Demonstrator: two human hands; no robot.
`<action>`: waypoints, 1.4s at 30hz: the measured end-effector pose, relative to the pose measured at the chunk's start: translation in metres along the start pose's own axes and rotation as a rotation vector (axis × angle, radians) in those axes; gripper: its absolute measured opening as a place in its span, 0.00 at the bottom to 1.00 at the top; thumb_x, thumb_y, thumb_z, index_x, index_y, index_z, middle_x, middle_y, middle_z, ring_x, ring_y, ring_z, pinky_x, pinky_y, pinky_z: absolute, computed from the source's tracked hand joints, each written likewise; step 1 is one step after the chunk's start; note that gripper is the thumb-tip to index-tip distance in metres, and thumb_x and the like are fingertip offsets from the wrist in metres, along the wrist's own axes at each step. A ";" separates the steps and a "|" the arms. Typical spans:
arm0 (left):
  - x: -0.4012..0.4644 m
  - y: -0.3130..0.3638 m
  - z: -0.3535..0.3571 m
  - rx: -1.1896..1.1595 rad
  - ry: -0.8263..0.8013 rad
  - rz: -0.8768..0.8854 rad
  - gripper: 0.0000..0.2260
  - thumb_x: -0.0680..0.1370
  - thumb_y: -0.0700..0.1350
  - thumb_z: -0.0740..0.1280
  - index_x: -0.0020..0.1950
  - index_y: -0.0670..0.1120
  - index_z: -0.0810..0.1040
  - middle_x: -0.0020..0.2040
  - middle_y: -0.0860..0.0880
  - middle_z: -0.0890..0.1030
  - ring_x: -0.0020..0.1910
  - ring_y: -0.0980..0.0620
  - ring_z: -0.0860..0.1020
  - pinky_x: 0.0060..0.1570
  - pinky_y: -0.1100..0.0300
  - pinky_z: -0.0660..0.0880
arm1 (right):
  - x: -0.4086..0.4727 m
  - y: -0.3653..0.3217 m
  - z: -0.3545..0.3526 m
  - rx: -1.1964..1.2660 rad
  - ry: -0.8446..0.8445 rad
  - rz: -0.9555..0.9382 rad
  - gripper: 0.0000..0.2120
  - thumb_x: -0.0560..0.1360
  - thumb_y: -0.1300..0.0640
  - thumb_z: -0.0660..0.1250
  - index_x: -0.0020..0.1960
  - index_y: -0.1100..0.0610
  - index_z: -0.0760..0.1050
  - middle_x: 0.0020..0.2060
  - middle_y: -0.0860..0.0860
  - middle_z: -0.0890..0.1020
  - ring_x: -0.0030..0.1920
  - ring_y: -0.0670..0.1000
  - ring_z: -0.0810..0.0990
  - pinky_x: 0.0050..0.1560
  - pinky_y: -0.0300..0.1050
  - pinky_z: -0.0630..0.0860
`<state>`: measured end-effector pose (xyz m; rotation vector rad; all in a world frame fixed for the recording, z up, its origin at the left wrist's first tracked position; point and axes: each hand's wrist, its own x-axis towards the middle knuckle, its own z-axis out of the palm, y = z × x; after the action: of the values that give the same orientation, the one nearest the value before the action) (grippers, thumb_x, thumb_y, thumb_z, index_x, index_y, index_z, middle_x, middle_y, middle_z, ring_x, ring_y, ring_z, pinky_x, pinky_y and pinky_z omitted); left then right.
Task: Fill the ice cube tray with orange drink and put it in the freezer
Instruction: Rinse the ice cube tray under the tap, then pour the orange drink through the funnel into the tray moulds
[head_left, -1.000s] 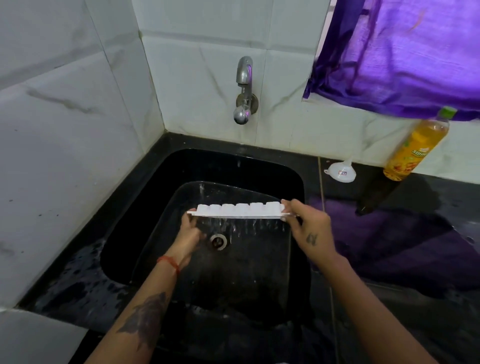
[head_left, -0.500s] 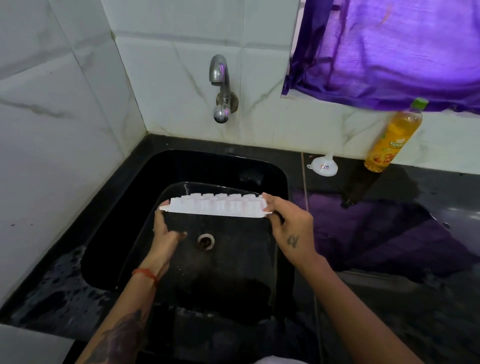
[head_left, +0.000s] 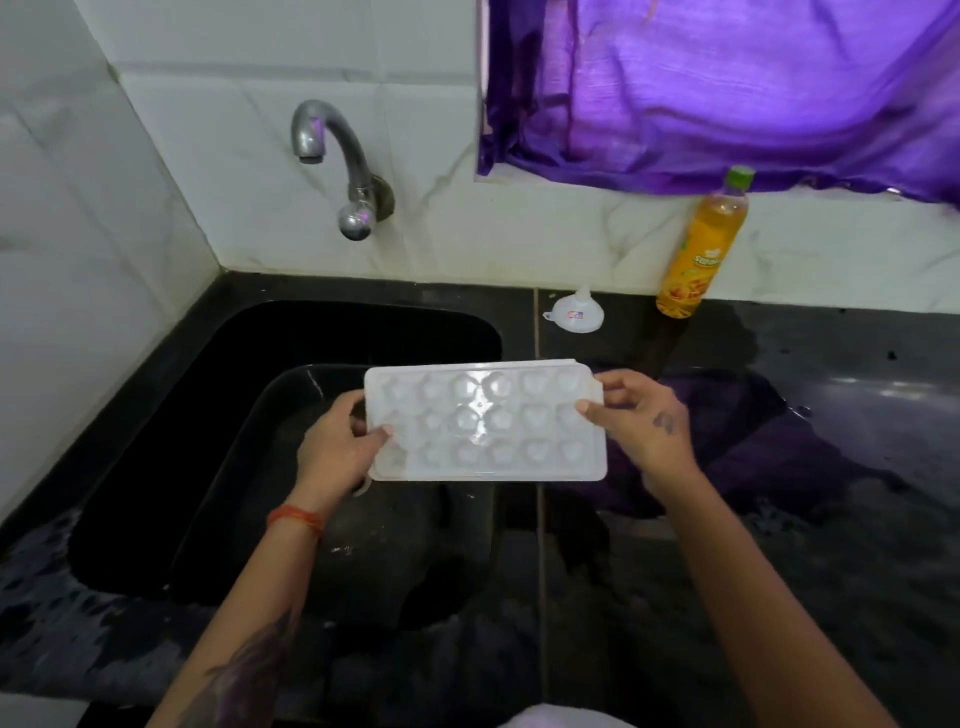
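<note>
A white plastic ice cube tray (head_left: 485, 423) with several shaped, empty cells is held level, open side up, above the right part of the black sink (head_left: 156, 467). My left hand (head_left: 337, 447) grips its left end, thumb on top. My right hand (head_left: 644, 421) pinches its right end. A bottle of orange drink (head_left: 701, 254) with a green cap stands upright against the back wall on the black counter, to the right of and behind the tray. A small white funnel (head_left: 576, 314) lies mouth down on the counter left of the bottle.
A metal tap (head_left: 337, 166) juts from the tiled wall above the sink. A purple curtain (head_left: 727, 88) hangs over the window at the upper right. The black counter (head_left: 805, 493) to the right of the sink is wet and glossy. White tiled walls close off the left side.
The tray was upside down over the sink drain; it has been turned cells-up and has moved to the right. The view has shifted closer.
</note>
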<state>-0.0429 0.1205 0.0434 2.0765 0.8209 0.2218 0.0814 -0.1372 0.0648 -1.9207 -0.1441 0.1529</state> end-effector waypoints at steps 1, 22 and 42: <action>-0.004 0.013 0.011 0.000 -0.048 0.007 0.19 0.74 0.44 0.69 0.65 0.49 0.72 0.41 0.52 0.78 0.45 0.48 0.78 0.49 0.52 0.76 | 0.004 0.007 -0.020 0.006 0.014 0.053 0.11 0.66 0.60 0.76 0.42 0.47 0.78 0.41 0.51 0.84 0.44 0.51 0.83 0.51 0.51 0.80; -0.060 0.087 0.183 0.406 -0.212 0.052 0.27 0.73 0.52 0.70 0.70 0.48 0.68 0.63 0.44 0.74 0.60 0.44 0.75 0.58 0.51 0.74 | 0.005 0.141 -0.200 -0.289 -0.075 0.385 0.12 0.69 0.54 0.74 0.51 0.52 0.77 0.42 0.52 0.82 0.43 0.55 0.83 0.48 0.53 0.81; 0.036 0.132 0.312 0.904 -0.493 0.538 0.41 0.64 0.75 0.33 0.75 0.60 0.37 0.77 0.54 0.34 0.75 0.45 0.31 0.69 0.40 0.31 | 0.283 0.034 -0.127 -0.165 0.074 0.029 0.44 0.66 0.46 0.75 0.73 0.56 0.54 0.65 0.58 0.71 0.65 0.60 0.72 0.63 0.54 0.71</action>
<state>0.1826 -0.1173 -0.0481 2.9855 0.0023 -0.4541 0.3832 -0.2169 0.0667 -2.0910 -0.0814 0.0913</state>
